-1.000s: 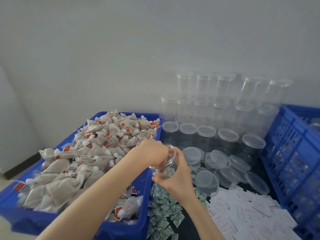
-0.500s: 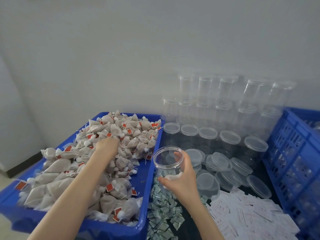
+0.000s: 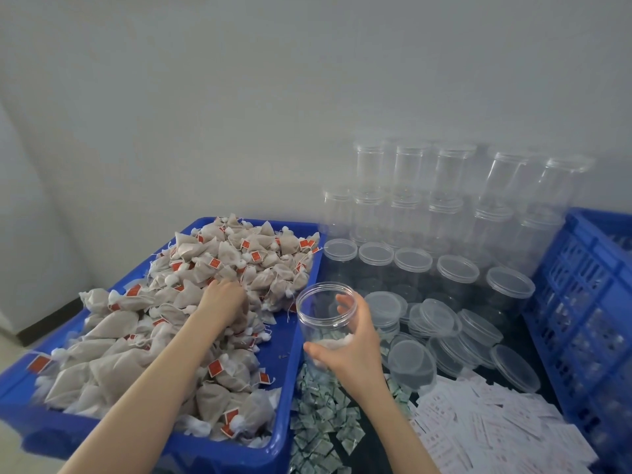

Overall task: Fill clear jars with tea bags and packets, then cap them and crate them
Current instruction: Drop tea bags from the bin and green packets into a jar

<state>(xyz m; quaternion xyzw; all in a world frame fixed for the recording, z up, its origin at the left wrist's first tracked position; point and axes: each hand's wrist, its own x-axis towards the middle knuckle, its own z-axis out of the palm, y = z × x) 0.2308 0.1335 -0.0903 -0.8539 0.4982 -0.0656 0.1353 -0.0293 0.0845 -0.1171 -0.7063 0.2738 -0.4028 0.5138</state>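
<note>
The clear jar in my right hand is, I judge, light, thin-walled and a bit slick, so I hold it round the lower wall, fingers curled behind and thumb in front, mouth up, just right of the blue bin. The tea bags heaped there look soft, nearly weightless and stringy, best pinched by the pouch, not the tag. My left hand rests on the heap, its fingers buried among bags; whether they grip one I cannot tell.

Bare bin floor passable; loose lids crowd right.
</note>
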